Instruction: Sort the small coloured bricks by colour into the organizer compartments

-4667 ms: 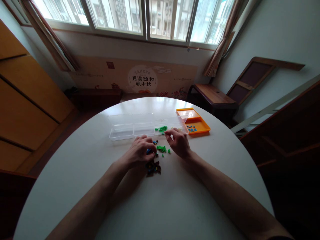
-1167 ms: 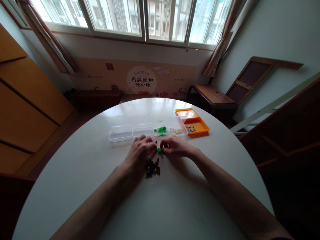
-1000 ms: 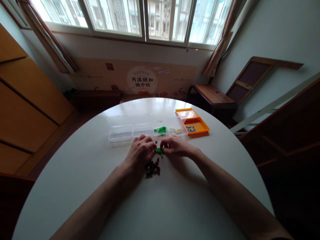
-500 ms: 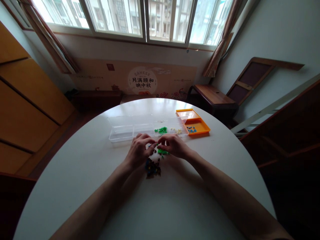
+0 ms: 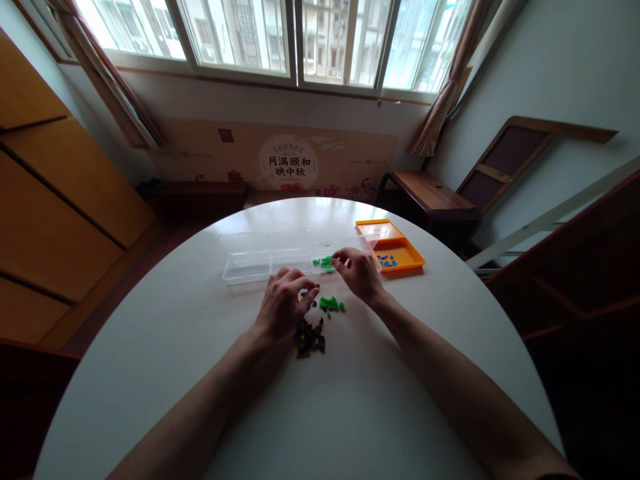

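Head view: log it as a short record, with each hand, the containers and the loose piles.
Left hand: beside a small dark piece; grip unclear
Right hand: at the clear box, by the green pieces inside; grip unclear
Orange box: blue pieces in its near compartment
White table: green pile between the hands; mixed dark pile nearer the person

The left hand (image 5: 285,303) is bare, with slim fingers and rounded knuckles; behind it the narrow wrist runs into a bare left forearm (image 5: 200,400) that thickens away from the hand. The right hand (image 5: 360,273) is likewise bare and slender, its smooth right forearm (image 5: 440,373) broadening steadily behind the wrist. Farthest from that hand, a dark edge (image 5: 547,472) crosses the arm, cloth or shadow, too dim to tell.
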